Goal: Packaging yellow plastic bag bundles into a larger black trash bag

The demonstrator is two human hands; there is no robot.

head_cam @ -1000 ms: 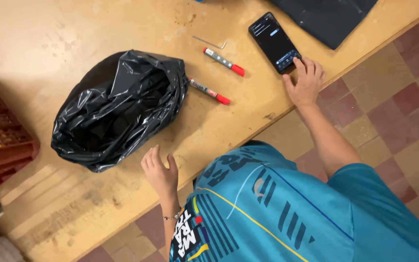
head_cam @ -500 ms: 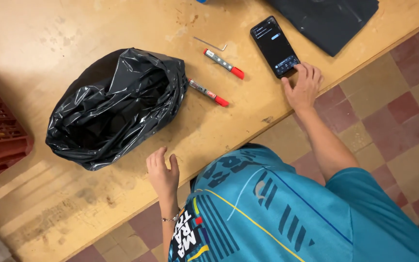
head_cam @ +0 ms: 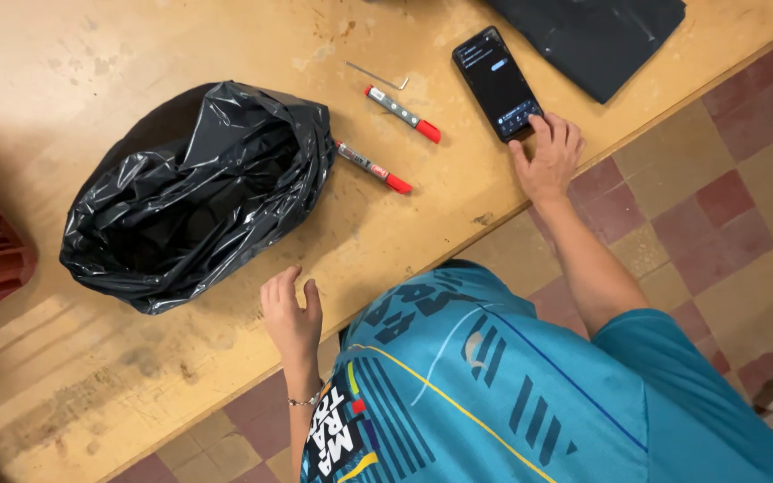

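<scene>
Fingers of my right hand [head_cam: 549, 156] spread loose on the phone [head_cam: 496, 82]; my left hand [head_cam: 289, 309] rests open, empty. I fear a nudge slides it near the table [head_cam: 91, 54] edge.

A worn, scuffed wooden table [head_cam: 91, 63] is filling the upper left of the frame. Lying on it: a crumpled black plastic bag [head_cam: 194, 192] at centre left, two red-capped markers [head_cam: 373, 166] [head_cam: 403, 114], a small metal hex key [head_cam: 378, 75], a black smartphone [head_cam: 496, 82], and a dark flat sheet [head_cam: 597, 36] at top right.
</scene>
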